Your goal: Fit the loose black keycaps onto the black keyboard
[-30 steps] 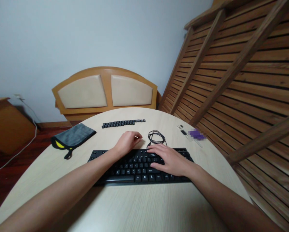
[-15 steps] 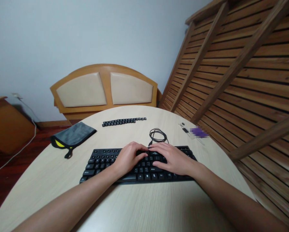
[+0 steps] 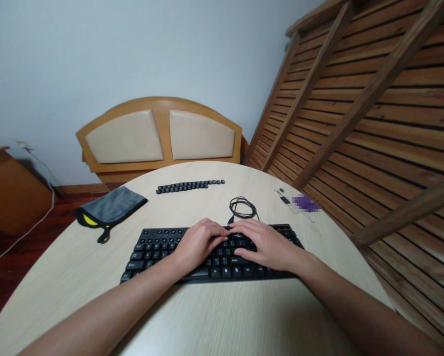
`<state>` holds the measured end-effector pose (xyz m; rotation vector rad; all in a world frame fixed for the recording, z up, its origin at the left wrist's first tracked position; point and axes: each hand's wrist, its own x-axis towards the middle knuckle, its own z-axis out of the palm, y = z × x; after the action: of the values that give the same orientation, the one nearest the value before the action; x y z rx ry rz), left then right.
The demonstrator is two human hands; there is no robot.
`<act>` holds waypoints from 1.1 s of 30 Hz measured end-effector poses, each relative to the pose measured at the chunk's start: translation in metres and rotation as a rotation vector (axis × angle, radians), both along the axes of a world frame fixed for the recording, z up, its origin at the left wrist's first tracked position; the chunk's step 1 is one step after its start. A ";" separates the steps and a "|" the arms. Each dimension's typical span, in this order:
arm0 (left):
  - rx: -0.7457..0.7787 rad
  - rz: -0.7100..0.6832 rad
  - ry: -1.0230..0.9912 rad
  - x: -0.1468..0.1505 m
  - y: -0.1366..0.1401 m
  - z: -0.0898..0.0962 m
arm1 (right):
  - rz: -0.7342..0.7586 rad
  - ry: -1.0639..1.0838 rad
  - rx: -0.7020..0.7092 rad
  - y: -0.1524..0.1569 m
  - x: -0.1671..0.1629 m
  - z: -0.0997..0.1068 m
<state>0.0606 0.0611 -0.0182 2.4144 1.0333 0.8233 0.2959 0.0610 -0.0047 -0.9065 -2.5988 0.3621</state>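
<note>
A black keyboard lies across the table in front of me, its middle partly covered by both hands. My left hand is over the upper middle keys. Its thumb and forefinger come together in a pinch at the top rows; whatever is between the tips is too small to make out. My right hand rests on the right half of the keyboard, fingers stretched toward the left fingertips and thumb spread apart on the keys. Behind the keyboard lies its coiled black cable. Loose black keycaps form rows farther back.
A grey cloth with yellow lining lies at the left of the round table. At the right are small tools and a blurred purple item. A headboard stands behind; wooden slats lean at right.
My left thumb has drawn closer to the forefinger, narrowing the gap between them. My right hand stays nearly where it was on the keys.
</note>
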 end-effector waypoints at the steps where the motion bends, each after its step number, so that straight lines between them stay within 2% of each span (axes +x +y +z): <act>1: 0.018 -0.004 0.021 0.000 0.000 0.000 | 0.003 0.008 0.002 0.000 0.000 0.000; 7: 0.026 0.075 0.081 0.002 -0.003 0.002 | 0.000 0.048 0.004 -0.001 -0.001 0.001; 15: 0.153 -0.024 0.166 0.000 -0.007 0.009 | 0.042 0.047 0.017 0.000 -0.002 0.003; 23: 0.110 -0.084 0.167 -0.004 -0.008 0.010 | 0.051 0.062 0.041 0.000 -0.002 0.001; 33: 0.135 -0.121 0.214 -0.005 -0.004 0.015 | 0.064 0.080 0.134 0.002 -0.001 -0.003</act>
<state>0.0558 0.0568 -0.0034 2.6974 0.9212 0.6223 0.2948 0.0629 -0.0082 -0.7492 -2.5485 0.2330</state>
